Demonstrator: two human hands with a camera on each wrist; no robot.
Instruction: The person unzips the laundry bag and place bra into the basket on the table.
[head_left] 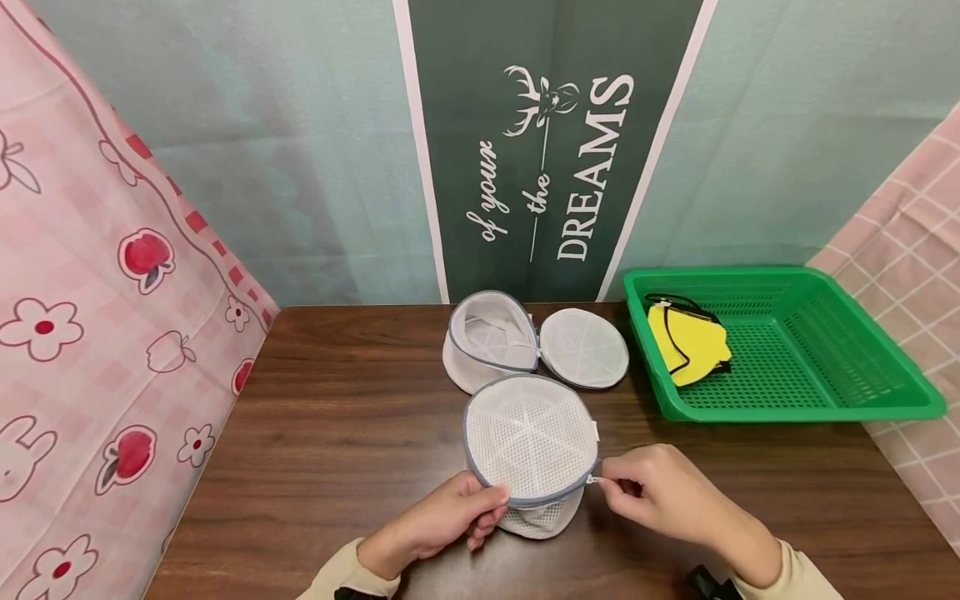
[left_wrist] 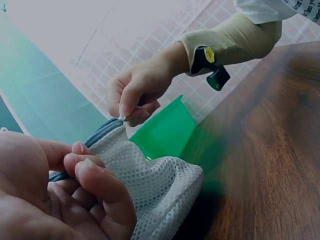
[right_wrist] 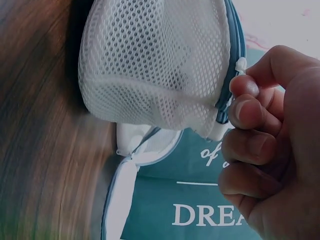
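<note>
A white mesh laundry bag (head_left: 531, 437) with a round lid and a grey zipper edge stands at the front middle of the table. My left hand (head_left: 459, 515) grips its rim at the front left, thumb on top. At the right of the rim, my right hand (head_left: 660, 493) pinches the small white zipper pull (head_left: 592, 480). In the right wrist view the mesh side of the bag (right_wrist: 150, 65) faces the camera, with the pull at the fingertips. Behind it lies a second mesh laundry bag (head_left: 480, 367), unzipped, its round lid (head_left: 583, 348) folded out to the right.
A green plastic basket (head_left: 787, 414) stands at the back right, holding a yellow item (head_left: 693, 346) with black cord. The brown wooden table (head_left: 337, 400) meets a green curtain (head_left: 300, 167) at the back, with pink patterned cloths at both sides.
</note>
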